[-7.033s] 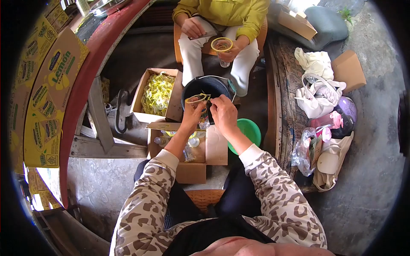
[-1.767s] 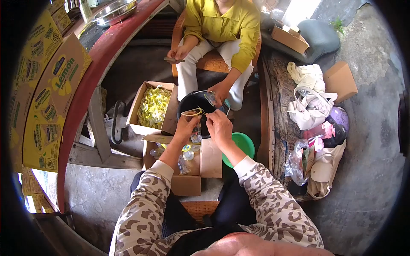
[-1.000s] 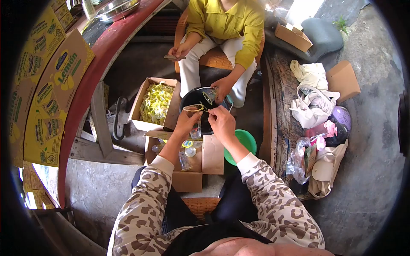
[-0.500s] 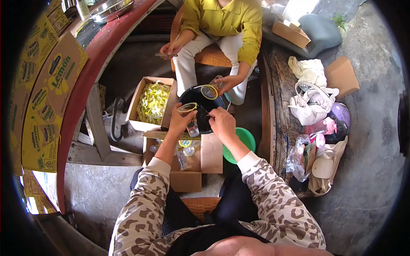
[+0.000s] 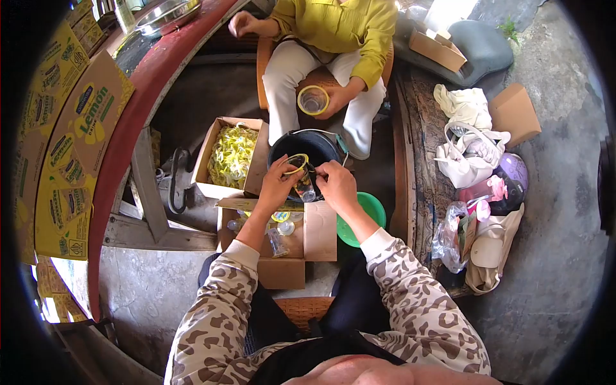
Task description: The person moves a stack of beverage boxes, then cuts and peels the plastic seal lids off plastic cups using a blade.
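Observation:
In my left hand [image 5: 274, 186] is a clear plastic cup [image 5: 305, 187] with a yellow rim, tilted with its mouth up. My right hand [image 5: 336, 185] is pinched closed beside the rim, on a small dark thing that I cannot make out. Both hands are over the near side of a black bucket [image 5: 328, 142]. Below them stands an open cardboard box [image 5: 319, 232] with several clear cups in it, some yellow-rimmed. Left of the bucket, another carton [image 5: 200, 160] is full of yellow and clear plastic strips [image 5: 230, 154].
Opposite sits a person in a yellow shirt [image 5: 333, 29], one hand holding a yellow-rimmed cup [image 5: 313, 101]. A green basin [image 5: 372, 221] is by my right forearm. Bags [image 5: 468, 157] lie on the bench at right. Lemon cartons [image 5: 86, 147] and a red-edged table [image 5: 119, 128] flank the left.
My left hand has brought the cup slightly right and tilted it, closer to my right hand. The other person's free hand has risen to the left, and their cup has moved up, away from the bucket.

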Demonstrator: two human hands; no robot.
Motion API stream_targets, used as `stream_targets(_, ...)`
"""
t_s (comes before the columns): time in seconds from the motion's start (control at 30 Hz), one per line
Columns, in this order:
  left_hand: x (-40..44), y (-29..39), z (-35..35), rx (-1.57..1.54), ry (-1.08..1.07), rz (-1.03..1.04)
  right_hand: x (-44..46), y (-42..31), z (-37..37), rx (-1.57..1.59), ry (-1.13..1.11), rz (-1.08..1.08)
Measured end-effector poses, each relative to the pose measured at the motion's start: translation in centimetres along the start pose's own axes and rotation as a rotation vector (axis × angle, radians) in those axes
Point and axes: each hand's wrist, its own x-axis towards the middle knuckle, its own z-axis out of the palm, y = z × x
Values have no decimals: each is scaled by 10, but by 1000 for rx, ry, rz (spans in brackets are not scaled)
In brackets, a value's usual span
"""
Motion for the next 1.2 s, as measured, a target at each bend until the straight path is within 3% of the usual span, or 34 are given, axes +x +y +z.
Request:
stream_targets(0.03,-1,1,0,1,0,-1,0,-1,-1,1,-1,0)
stream_targets(0.1,-4,5,0,403,79,217,-1,-3,-3,2,-14,-5)
stream_targets(0.33,-8,20,2,270,71,343,1,-6,-6,5,32,-3)
stream_targets(0.67,-8,17,0,239,105,272,1,-2,-7,-10,91,36)
stream_targets(0.83,-8,19,-2,411,134,302,3,-1,-7,35,136,24)
stream_targets(1.03,-9,16,2,403,136,277,0,-6,-7,74,132,-12)
stream_targets(1.2,-10,25,1,416,138,247,-2,-13,-4,15,210,-214)
